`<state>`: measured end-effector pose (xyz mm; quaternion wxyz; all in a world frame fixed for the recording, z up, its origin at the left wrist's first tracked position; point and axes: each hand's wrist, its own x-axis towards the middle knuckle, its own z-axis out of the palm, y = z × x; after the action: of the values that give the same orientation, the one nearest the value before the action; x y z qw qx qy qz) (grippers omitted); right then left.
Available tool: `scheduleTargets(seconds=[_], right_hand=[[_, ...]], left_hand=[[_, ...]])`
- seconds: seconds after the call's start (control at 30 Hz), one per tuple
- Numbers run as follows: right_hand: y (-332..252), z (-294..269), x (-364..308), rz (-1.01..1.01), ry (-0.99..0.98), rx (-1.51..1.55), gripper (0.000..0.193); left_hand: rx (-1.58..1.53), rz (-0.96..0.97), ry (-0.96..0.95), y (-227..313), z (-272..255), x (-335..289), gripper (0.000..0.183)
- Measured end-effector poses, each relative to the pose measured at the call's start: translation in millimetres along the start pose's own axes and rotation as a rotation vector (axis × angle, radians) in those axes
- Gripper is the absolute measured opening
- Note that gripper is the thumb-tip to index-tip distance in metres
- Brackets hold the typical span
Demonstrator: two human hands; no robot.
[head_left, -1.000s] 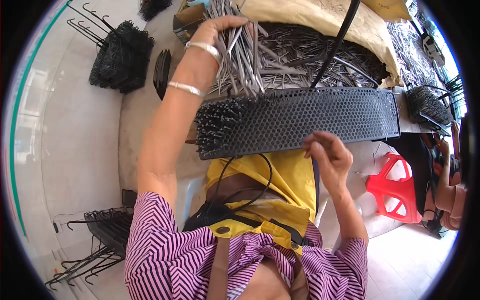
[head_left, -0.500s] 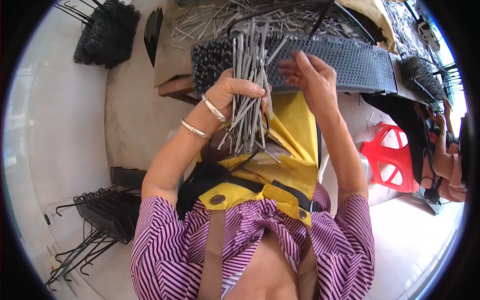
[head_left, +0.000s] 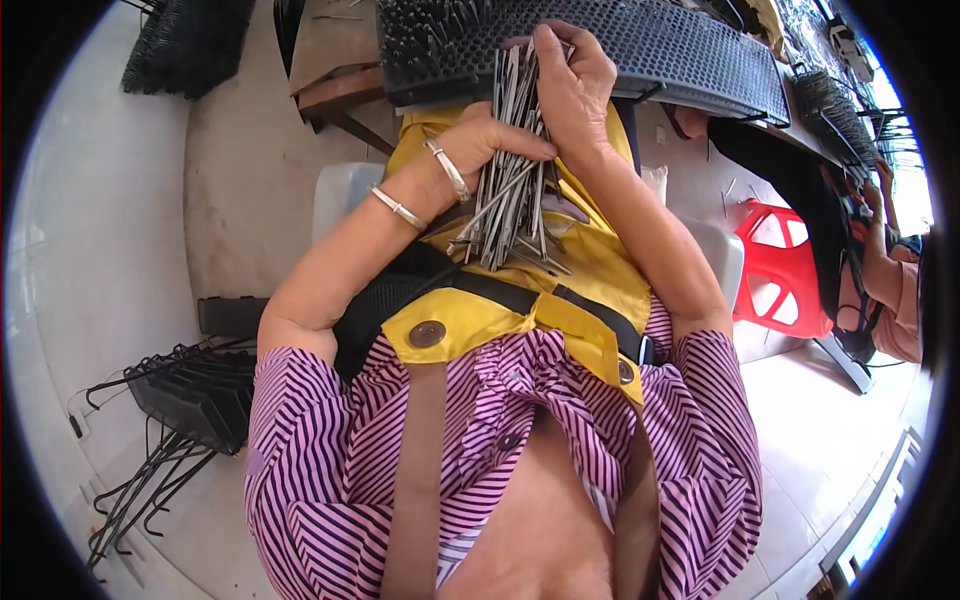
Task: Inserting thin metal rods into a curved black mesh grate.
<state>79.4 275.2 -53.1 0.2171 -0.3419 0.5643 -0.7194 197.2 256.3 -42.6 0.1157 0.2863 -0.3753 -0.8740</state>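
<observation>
1. Left hand (head_left: 485, 138): its fingers are closed around a bundle of thin grey metal rods (head_left: 510, 185), with the thumb laid across the front.
2. Right hand (head_left: 577, 90): curled against the bundle's upper right side, just above the left fingers; whether its fingers grip any rods, I cannot tell.
3. The bundle runs lengthwise through the left fingers; below them its ends splay (a few stick out askew) in front of a yellow apron (head_left: 600, 245).
4. Beyond the fingers of both hands is a black perforated tray (head_left: 660, 55), dark pins (head_left: 425, 28) crowding its left end.
5. Left of the left fingers, well apart, shows the brown edge of the bench (head_left: 340, 93).
6. Far to the right of the right fingers are a red stool (head_left: 778, 262) and another person (head_left: 895, 310).
</observation>
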Motion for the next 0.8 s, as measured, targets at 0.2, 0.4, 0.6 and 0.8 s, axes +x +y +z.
scheduleTargets(seconds=[0.2, 0.4, 0.6, 0.8], right_hand=[[7, -12, 5, -0.017, -0.055, -0.182, 0.027], [-34, -57, -9, -0.307, -0.218, -0.237, 0.022], [-91, -59, -50, -0.558, -0.829, -0.398, 0.043], [-73, -19, -72, -0.73, -1.062, -0.418, 0.033]], left_hand=[[0.047, -0.009, 0.049, -3, 0, 0, 0.023], [-0.012, -0.028, 0.005, -8, -11, 15, 0.017], [-0.019, -0.044, 0.047, -5, -16, 10, 0.012], [0.066, -0.104, 0.003, -7, -16, 18, 0.01]])
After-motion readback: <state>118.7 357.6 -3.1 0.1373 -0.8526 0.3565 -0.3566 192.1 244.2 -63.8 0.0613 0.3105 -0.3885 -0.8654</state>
